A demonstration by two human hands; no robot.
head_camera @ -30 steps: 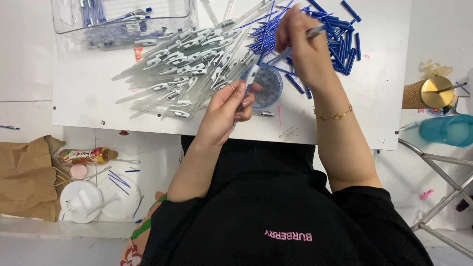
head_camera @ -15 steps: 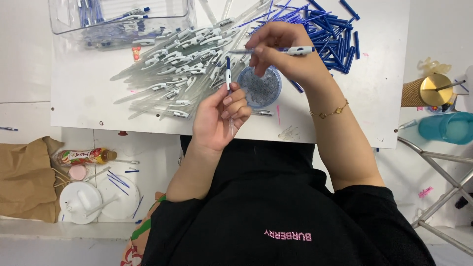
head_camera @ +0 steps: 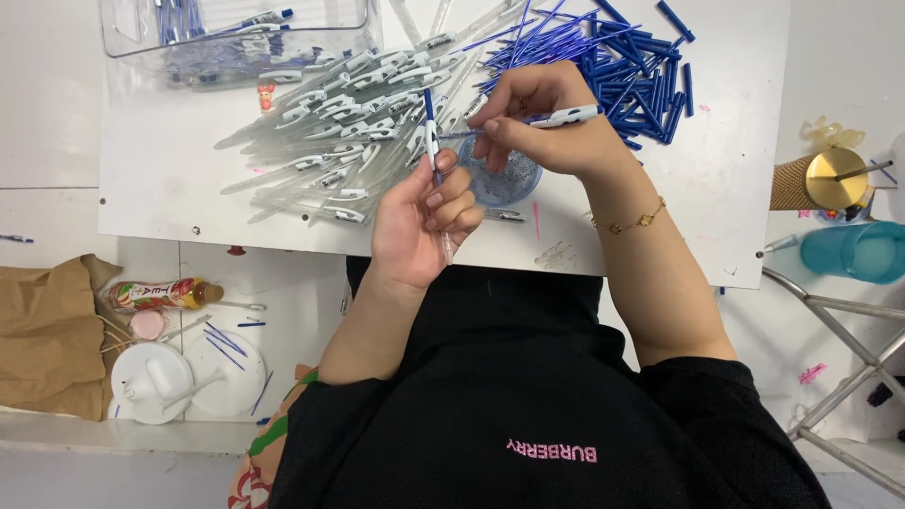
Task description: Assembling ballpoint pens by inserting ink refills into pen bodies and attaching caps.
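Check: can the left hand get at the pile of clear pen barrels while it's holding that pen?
Probably yes. The pile of clear pen barrels lies just beyond the left hand with nothing between, but its fingers are shut on a pen, so picking one up looks awkward.

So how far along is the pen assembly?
Done: some assembled pens lie in the clear bin. In hand: the left hand holds one pen upright, and the right hand holds a white-clipped barrel above the blue dish. Left: a big pile of clear barrels and a heap of blue refills on the table.
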